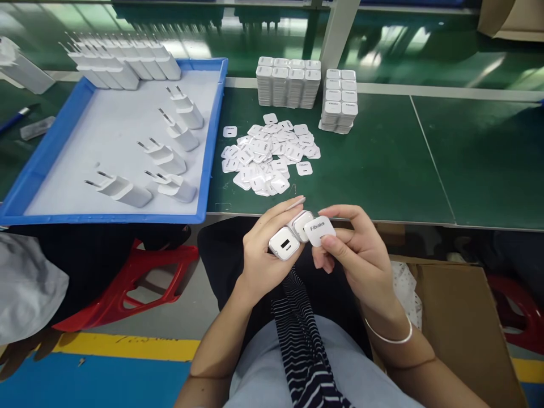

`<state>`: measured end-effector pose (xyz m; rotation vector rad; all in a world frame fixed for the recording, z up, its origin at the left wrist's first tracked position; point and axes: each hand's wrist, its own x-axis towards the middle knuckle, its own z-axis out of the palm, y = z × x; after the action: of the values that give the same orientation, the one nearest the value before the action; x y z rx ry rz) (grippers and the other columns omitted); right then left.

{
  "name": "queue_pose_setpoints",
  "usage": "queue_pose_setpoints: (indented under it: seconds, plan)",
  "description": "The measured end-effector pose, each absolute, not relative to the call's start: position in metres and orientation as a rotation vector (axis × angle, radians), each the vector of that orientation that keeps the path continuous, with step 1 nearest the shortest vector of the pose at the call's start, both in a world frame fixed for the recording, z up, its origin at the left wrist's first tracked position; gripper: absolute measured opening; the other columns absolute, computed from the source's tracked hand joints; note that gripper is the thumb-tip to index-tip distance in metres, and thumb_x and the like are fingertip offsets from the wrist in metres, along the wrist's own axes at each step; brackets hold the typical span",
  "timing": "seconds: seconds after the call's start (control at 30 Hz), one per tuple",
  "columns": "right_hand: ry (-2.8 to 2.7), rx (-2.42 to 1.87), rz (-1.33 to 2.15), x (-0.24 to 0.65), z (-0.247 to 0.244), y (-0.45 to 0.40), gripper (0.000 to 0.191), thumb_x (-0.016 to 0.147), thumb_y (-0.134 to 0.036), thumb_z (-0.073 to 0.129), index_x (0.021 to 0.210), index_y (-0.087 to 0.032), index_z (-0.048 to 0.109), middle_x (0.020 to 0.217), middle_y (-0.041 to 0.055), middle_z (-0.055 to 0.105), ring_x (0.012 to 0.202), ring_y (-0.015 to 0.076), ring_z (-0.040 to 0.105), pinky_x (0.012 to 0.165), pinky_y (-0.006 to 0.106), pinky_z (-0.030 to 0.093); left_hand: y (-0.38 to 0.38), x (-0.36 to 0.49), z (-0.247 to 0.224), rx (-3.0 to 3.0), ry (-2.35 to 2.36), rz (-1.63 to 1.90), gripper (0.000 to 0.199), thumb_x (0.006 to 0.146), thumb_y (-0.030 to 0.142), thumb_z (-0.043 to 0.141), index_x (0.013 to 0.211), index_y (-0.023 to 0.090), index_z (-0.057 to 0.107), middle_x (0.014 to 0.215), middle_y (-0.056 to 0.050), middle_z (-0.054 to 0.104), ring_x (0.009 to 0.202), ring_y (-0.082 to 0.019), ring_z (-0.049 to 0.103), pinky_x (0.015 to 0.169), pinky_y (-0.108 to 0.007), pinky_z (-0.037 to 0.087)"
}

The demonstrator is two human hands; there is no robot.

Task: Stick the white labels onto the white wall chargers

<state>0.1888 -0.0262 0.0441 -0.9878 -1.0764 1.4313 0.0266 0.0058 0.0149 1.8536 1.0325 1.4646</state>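
Note:
Two white chargers are gripped side by side in my left hand (263, 255); the nearer charger (284, 243) shows a dark port and a smaller slot on its end face. Between the thumb and fingers of my right hand (361, 249) is a white "Fibaks" plate (319, 231), held right beside the second charger (300, 225) and partly covering it. Just beyond my hands, a loose pile of similar plates (272, 153) lies on the green table (382, 170). Several white chargers with metal pins (164, 156) lie in the blue-edged tray (204, 192).
Neat plate stacks (289, 85) and a smaller group (339, 102) stand at the table's back. More chargers (123, 65) are lined up at the tray's far edge. A blue pen (17, 118) lies at the left. A red stool (144, 277) and a cardboard box (463, 328) are below.

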Motion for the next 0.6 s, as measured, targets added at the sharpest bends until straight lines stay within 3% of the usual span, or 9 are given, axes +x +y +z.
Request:
queue_pose_setpoints:
  seconds: [0.1, 0.6]
  plan:
    - [-1.079, -0.983, 1.411, 0.1882, 0.0434, -0.0279, 0.018, 0.1, -0.019, 0.062, 0.116, -0.027, 0.062, 0.064, -0.0052, 0.067, 0.049, 0.0083, 0.053, 0.047, 0.02, 0.043, 0.0051, 0.027, 0.0141, 1.841, 1.031, 1.471, 0.043, 0.083, 0.011, 0.077, 0.123, 0.021, 0.07, 0.133, -0.01, 0.071, 0.119, -0.024, 0.071, 0.104, -0.04, 0.059]
    - [-1.049, -1.001, 1.429, 0.1801, 0.0396, -0.0248, 0.016, 0.099, -0.023, 0.063, 0.115, -0.025, 0.063, 0.061, -0.0038, 0.071, 0.037, 0.0082, 0.049, 0.036, 0.019, 0.037, -0.0011, 0.0301, 0.0131, 1.851, 1.01, 1.497, 0.043, 0.084, 0.01, 0.075, 0.125, 0.02, 0.069, 0.133, -0.012, 0.07, 0.119, -0.024, 0.07, 0.102, -0.039, 0.061]
